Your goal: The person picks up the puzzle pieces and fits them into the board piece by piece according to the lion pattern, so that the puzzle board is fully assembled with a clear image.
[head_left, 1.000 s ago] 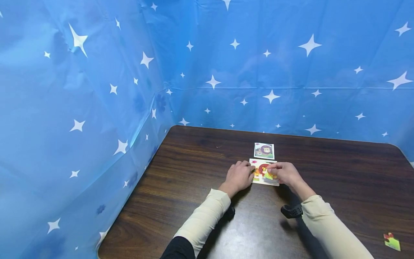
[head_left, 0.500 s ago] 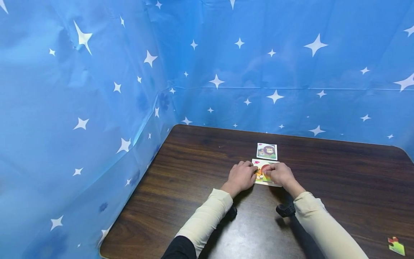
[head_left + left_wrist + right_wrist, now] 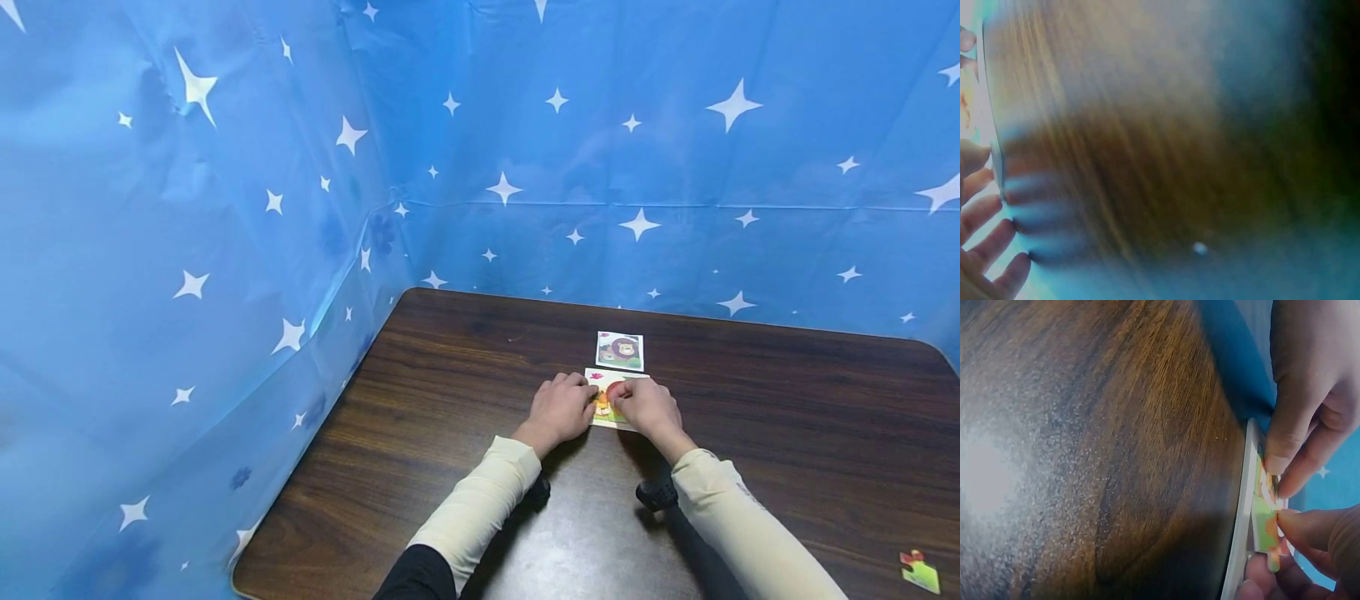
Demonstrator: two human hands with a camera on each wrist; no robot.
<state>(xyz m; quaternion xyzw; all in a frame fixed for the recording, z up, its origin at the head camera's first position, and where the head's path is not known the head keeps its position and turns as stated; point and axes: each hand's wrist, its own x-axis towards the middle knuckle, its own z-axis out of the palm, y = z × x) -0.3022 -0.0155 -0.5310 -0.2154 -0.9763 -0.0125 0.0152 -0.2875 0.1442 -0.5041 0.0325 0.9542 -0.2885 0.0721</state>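
In the head view a lion jigsaw puzzle board (image 3: 617, 426) with a pale rim lies flat on the table. My left hand (image 3: 557, 408) rests at its left edge, thumb and index finger touching the board; in the left wrist view its fingers (image 3: 994, 244) are spread. My right hand (image 3: 651, 408) is over the right half of the board and covers much of the picture. The right wrist view shows thumb and fingers pinching a green puzzle piece (image 3: 1265, 526) at the board, its tab toward the bottom. Whether the piece is seated I cannot tell.
A small lion picture card (image 3: 620, 351) lies just beyond the board. One loose red and green puzzle piece (image 3: 920, 572) lies at far right. The dark wooden table (image 3: 450, 375) is bordered by a blue star curtain (image 3: 525, 167). Black wrist devices (image 3: 657, 493) hang under both forearms.
My right hand has moved slightly left over the board and brought the green piece, held tilted a second ago, down to it. My left hand has stayed on the board; the head view shifted a little.
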